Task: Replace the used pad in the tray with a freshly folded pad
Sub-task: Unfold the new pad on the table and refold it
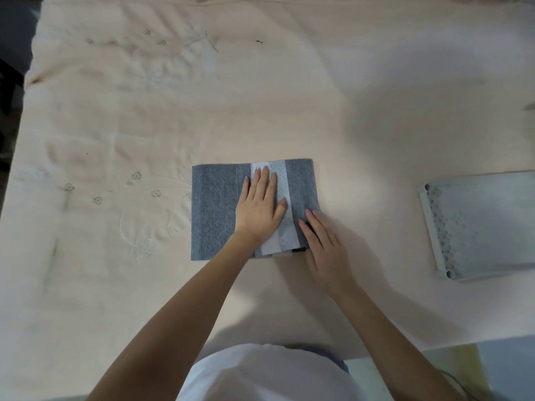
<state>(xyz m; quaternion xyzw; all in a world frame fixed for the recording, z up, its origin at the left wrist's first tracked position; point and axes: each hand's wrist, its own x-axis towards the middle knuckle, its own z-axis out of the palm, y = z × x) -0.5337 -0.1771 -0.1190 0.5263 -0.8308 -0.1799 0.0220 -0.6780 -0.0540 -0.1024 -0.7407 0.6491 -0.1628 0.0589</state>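
A rectangular grey pad (215, 211), felt-like with a pale quilted strip down its middle, lies folded on a cream embroidered cloth (115, 111). The left hand (259, 205) presses flat on it, fingers straight. The right hand (325, 247) rests straight-fingered on its right edge, holding nothing. A pale honeycomb-perforated tray (434, 227) sits well apart, right.

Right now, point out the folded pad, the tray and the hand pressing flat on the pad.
folded pad (214, 209): head view, on its bare grey left panel.
tray (431, 227): head view, on its perforated left rim.
left hand (259, 205): head view, on the back of the hand, fingers straight on the pad.
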